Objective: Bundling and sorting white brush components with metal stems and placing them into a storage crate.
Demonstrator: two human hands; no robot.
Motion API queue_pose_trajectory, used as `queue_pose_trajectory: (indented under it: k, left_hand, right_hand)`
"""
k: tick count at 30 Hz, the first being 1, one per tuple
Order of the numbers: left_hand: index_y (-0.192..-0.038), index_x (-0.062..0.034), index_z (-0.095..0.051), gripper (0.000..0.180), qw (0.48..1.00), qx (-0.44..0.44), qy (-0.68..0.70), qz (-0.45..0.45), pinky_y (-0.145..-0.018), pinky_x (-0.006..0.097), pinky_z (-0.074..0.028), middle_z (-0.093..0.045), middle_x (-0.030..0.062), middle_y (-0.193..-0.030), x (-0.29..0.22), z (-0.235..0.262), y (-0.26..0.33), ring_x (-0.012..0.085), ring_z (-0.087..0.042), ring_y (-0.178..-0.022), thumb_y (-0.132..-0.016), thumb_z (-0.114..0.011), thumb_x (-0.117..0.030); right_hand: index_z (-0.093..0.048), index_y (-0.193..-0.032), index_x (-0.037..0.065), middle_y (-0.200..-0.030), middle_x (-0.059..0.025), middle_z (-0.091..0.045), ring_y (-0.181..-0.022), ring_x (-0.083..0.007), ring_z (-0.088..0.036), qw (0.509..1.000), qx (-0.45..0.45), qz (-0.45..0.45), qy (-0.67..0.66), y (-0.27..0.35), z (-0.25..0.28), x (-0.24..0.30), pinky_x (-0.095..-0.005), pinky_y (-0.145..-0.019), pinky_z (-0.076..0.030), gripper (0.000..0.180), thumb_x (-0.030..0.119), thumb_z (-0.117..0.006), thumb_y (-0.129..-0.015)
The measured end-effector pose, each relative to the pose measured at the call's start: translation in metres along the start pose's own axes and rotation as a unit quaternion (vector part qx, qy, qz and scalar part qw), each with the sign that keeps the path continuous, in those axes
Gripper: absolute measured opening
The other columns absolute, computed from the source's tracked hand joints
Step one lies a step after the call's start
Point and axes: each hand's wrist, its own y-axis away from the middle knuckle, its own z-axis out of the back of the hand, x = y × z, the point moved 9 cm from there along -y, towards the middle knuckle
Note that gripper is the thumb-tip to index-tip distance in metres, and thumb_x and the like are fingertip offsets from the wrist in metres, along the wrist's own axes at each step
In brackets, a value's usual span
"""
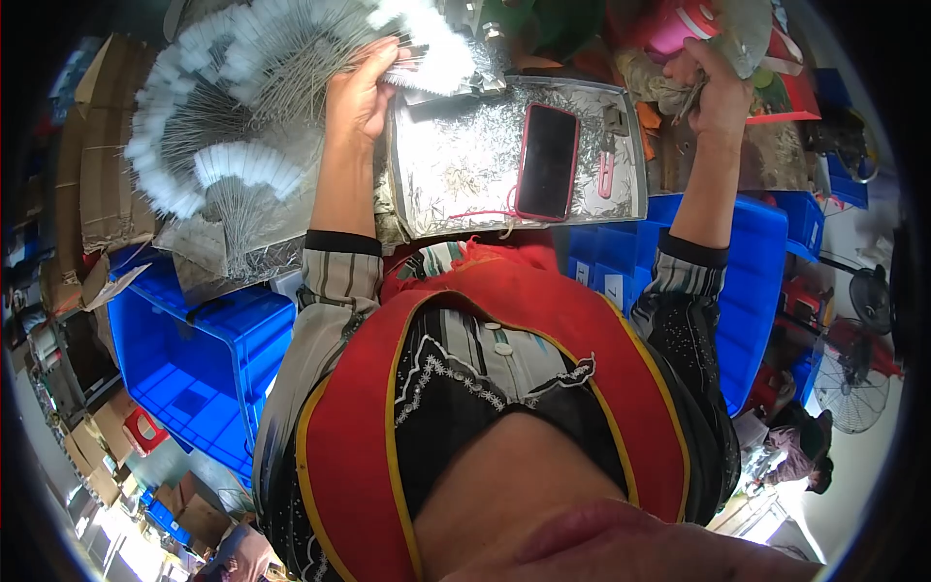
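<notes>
At the far edge of the tray, my left hand (364, 92) pinches white-bristled wire brushes (432, 73) by their thin stems; the glare hides how many. Beside it on the left, many similar wire-stemmed brushes (208, 97) lie fanned out in heaps, with a smaller fan of brushes (242, 179) nearer to me. My right hand (718, 92), at the far right, is closed around a few thin greyish wire stems (690, 100). Just beyond it are a pink rounded object (674, 34) and a pale plastic bag (745, 39).
A white tray (635, 165) holds scattered metal bits, a phone (548, 160) in a red case and a red-handled cutter (606, 170). Blue bins (184, 378) stand at left and right (756, 291). Cardboard (107, 184) rises at left; fans (853, 378) and a person (805, 451) are at right.
</notes>
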Motion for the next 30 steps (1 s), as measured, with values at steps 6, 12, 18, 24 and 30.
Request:
queue_pose_trajectory:
  k: [6, 12, 18, 24, 30]
  left_hand:
    - [-0.091, 0.0027, -0.057, 0.018, 0.993, -0.033, 0.109, -0.03, -0.063, 0.033, -0.051, -0.061, 0.0144, -0.081, 0.003, 0.013, -0.002, 0.0215, -0.059, -0.071, -0.075, -0.061, -0.004]
    - [-0.089, 0.004, -0.057, 0.017, 0.993, -0.058, 0.104, -0.007, -0.061, 0.032, -0.052, -0.061, 0.016, -0.081, 0.009, 0.016, -0.004, 0.0217, -0.059, -0.071, -0.073, -0.062, -0.002]
    - [-0.089, 0.0046, -0.057, 0.018, 0.993, -0.063, 0.102, -0.01, -0.063, 0.034, -0.051, -0.061, 0.0161, -0.081, 0.007, 0.015, -0.006, 0.0219, -0.059, -0.072, -0.073, -0.062, -0.002]
    - [-0.09, 0.0036, -0.058, 0.018, 0.994, -0.074, 0.086, -0.007, -0.062, 0.03, -0.051, -0.061, 0.0127, -0.081, 0.012, 0.012, -0.008, 0.019, -0.059, -0.072, -0.074, -0.062, -0.004]
    - [-0.083, 0.0002, -0.063, 0.021, 0.998, -0.062, -0.031, -0.015, -0.049, 0.023, -0.046, -0.063, 0.0077, -0.073, -0.001, 0.02, -0.001, 0.0121, -0.059, -0.059, -0.071, -0.068, -0.017]
  right_hand:
    - [-0.046, -0.051, 0.0, -0.047, -0.0069, -0.041, -0.046, -0.0183, -0.044, 0.999, 0.024, -0.002, -0.025, -0.003, 0.003, -0.009, -0.0313, -0.053, -0.042, 0.021, 0.004, -0.055, -0.071]
    - [-0.046, -0.051, 0.0, -0.047, -0.0062, -0.04, -0.047, -0.0181, -0.044, 1.0, 0.019, -0.001, -0.017, -0.002, 0.005, -0.012, -0.0312, -0.054, -0.042, 0.022, 0.004, -0.054, -0.072]
    - [-0.046, -0.051, 0.0, -0.047, -0.0056, -0.039, -0.047, -0.0183, -0.044, 1.0, 0.022, -0.014, -0.009, -0.006, 0.007, -0.01, -0.0306, -0.053, -0.041, 0.023, 0.004, -0.054, -0.072]
    - [-0.053, -0.079, -0.005, -0.056, -0.0131, -0.055, -0.046, -0.0195, -0.051, 0.983, -0.018, 0.181, -0.015, 0.003, 0.024, -0.04, -0.0317, -0.051, -0.045, 0.011, 0.001, -0.056, -0.071]
    - [-0.036, -0.126, 0.006, -0.132, -0.0167, -0.03, -0.117, -0.0205, -0.036, 0.959, 0.046, -0.084, 0.267, -0.051, 0.098, -0.125, -0.0364, -0.089, -0.038, 0.062, 0.042, -0.041, -0.075]
